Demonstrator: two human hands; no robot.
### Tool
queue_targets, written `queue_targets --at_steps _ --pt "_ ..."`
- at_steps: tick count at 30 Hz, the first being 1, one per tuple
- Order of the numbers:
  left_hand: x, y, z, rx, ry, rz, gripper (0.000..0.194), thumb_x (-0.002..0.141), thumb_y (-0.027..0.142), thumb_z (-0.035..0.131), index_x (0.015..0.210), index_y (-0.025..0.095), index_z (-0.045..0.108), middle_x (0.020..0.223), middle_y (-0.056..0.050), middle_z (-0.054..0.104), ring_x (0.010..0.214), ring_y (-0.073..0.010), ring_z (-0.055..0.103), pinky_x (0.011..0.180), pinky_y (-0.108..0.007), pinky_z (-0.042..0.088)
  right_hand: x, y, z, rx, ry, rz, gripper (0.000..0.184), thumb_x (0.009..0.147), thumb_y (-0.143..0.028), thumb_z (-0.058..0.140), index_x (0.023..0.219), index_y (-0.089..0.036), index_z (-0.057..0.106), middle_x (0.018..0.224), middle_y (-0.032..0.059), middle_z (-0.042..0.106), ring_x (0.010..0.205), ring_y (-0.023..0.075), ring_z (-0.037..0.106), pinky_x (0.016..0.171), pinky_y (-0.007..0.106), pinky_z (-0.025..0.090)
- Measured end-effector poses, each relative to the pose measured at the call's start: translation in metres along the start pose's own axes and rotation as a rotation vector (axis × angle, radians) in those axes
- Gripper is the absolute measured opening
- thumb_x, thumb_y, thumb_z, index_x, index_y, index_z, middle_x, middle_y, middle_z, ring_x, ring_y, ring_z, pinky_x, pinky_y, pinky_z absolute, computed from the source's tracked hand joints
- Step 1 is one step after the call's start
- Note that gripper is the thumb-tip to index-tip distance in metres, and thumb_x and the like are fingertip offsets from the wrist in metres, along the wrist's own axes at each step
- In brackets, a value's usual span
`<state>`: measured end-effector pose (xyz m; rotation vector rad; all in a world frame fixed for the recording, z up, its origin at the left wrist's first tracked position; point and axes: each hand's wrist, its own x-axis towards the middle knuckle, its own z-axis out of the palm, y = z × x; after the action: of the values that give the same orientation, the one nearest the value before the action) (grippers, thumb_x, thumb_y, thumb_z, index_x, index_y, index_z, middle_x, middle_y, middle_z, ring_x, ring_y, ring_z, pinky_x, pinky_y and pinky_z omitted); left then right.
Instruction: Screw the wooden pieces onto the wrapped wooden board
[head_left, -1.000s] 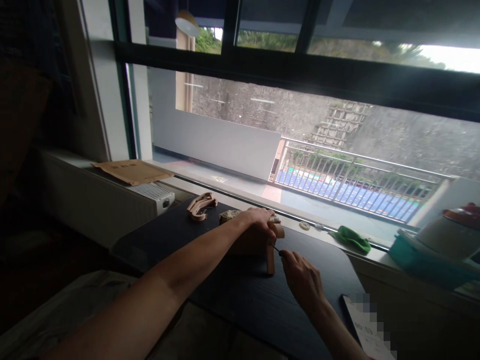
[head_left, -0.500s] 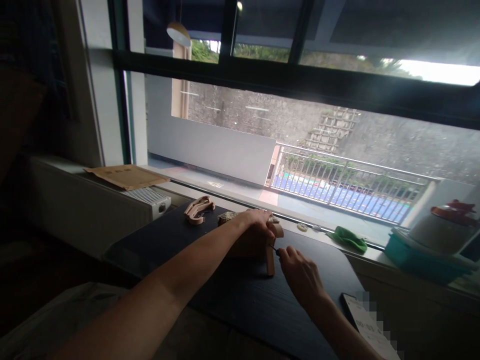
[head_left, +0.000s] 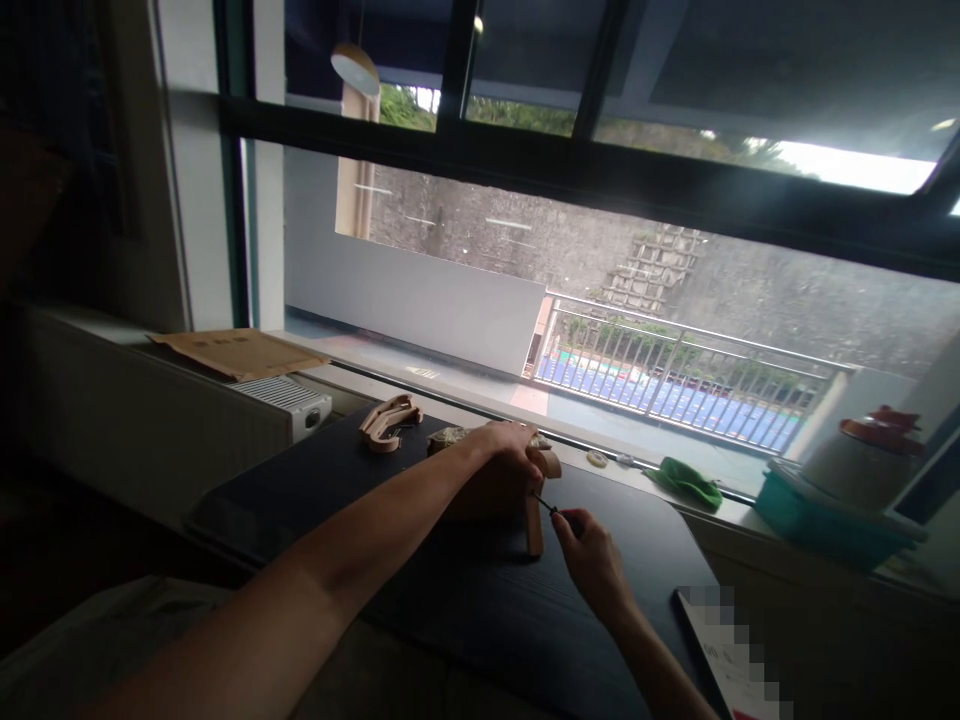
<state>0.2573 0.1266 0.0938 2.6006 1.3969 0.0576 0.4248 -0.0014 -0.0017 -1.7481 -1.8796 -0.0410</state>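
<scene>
Clasps the right end of a brown wooden piece [head_left: 487, 495] with the left hand [head_left: 517, 448], reaching across its top, with the thumb lowered at the near face. Pinches the dark handle of a thin tool [head_left: 545, 502] in the right hand [head_left: 590, 550] — slanting the shaft up and leftward to just under the left hand. Points the tip at the upper part of an upright wooden strip [head_left: 534, 535], directly below the left hand; cannot tell, at this size, about any bite into a screw or hole. Has the two hands near but apart, clamped on different things.

Shows a pale, textured top on the wooden piece, partly covered by the left hand and arm, and a rounded tan part [head_left: 551, 463] just right of the left hand. Stands on a dark counter [head_left: 480, 590], between both arms.

Has a curved wooden part [head_left: 390, 425] lying left of the left hand, well apart from the wooden piece, and a phone [head_left: 715, 660] right of the right forearm — partly pixelated. Shows, beyond and right of the hands along the sill [head_left: 739, 510], a small disc [head_left: 597, 458], a green cloth [head_left: 686, 482] and a teal container [head_left: 825, 515]. Includes a brown envelope [head_left: 244, 352] far left of the left hand.
</scene>
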Motion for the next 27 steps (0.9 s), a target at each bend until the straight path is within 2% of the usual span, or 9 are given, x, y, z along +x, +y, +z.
queue_targets --at_steps 4,7,9,12,17,20,23,27 --pt "0.001 0.0 0.002 0.026 0.008 0.0 0.084 0.056 0.068 0.069 0.123 0.023 0.047 0.127 -0.012 0.058 0.119 -0.0333 0.052 0.094 -0.041 0.046 0.006 -0.005 -0.019 -0.057 -0.04 -0.157 0.026 0.087 -0.024 0.049 0.11 -0.023 0.062 0.087 0.0036 0.071 0.073 0.0195 0.066 0.057 0.025 0.038" --pt "0.002 0.0 0.003 0.03 0.012 -0.003 0.083 0.055 0.069 0.068 0.122 0.024 0.048 0.128 -0.011 0.057 0.118 -0.0322 0.052 0.094 -0.039 0.045 0.007 -0.009 -0.023 -0.077 -0.073 -0.287 0.028 0.085 -0.01 0.046 0.098 -0.023 0.067 0.087 0.0049 0.069 0.076 0.0183 0.062 0.06 0.026 0.036" --pt "0.001 0.0 0.003 0.027 0.011 -0.006 0.083 0.054 0.068 0.07 0.121 0.024 0.048 0.128 -0.01 0.057 0.118 -0.0314 0.053 0.095 -0.038 0.045 0.007 -0.008 -0.022 -0.062 -0.088 -0.323 0.028 0.085 -0.008 0.045 0.092 -0.022 0.069 0.083 0.0056 0.068 0.077 0.0181 0.061 0.062 0.026 0.036" --pt "-0.002 0.001 0.001 0.022 0.006 -0.003 0.082 0.055 0.065 0.072 0.122 0.024 0.047 0.127 -0.01 0.058 0.116 -0.0309 0.054 0.095 -0.037 0.045 0.006 -0.002 -0.014 -0.002 -0.075 -0.276 0.022 0.088 -0.02 0.048 0.096 -0.021 0.069 0.088 0.0058 0.07 0.081 0.0185 0.063 0.067 0.026 0.04" --pt "-0.006 0.003 0.0 0.024 0.009 -0.005 0.08 0.057 0.064 0.071 0.122 0.024 0.047 0.125 -0.01 0.059 0.114 -0.031 0.055 0.093 -0.038 0.045 0.007 0.005 -0.002 0.117 0.007 -0.036 0.041 0.095 -0.04 0.035 0.102 -0.016 0.067 0.09 0.0078 0.073 0.078 0.0185 0.068 0.062 0.025 0.047" --pt "-0.005 0.003 0.0 0.031 0.011 -0.005 0.081 0.056 0.065 0.071 0.122 0.024 0.047 0.125 -0.01 0.059 0.115 -0.0308 0.055 0.093 -0.037 0.045 0.01 0.004 -0.005 0.133 -0.004 -0.001 0.04 0.093 -0.042 0.037 0.098 -0.018 0.068 0.085 0.0064 0.073 0.075 0.0193 0.068 0.059 0.025 0.046" --pt "-0.003 0.001 0.002 0.04 0.013 0.008 0.085 0.055 0.066 0.071 0.124 0.023 0.046 0.129 -0.01 0.056 0.118 -0.0313 0.052 0.094 -0.038 0.045 0.011 0.002 -0.017 0.084 -0.037 -0.028 0.027 0.086 -0.036 0.051 0.103 -0.022 0.066 0.077 0.003 0.072 0.069 0.0211 0.067 0.054 0.026 0.042" --pt "-0.002 0.0 0.004 0.043 0.014 0.016 0.085 0.056 0.067 0.07 0.125 0.024 0.046 0.132 -0.01 0.054 0.12 -0.0312 0.051 0.094 -0.038 0.044 0.01 -0.003 -0.03 -0.078 -0.083 -0.276 0.023 0.084 -0.018 0.05 0.101 -0.022 0.066 0.084 0.0047 0.069 0.069 0.0189 0.063 0.055 0.026 0.034"
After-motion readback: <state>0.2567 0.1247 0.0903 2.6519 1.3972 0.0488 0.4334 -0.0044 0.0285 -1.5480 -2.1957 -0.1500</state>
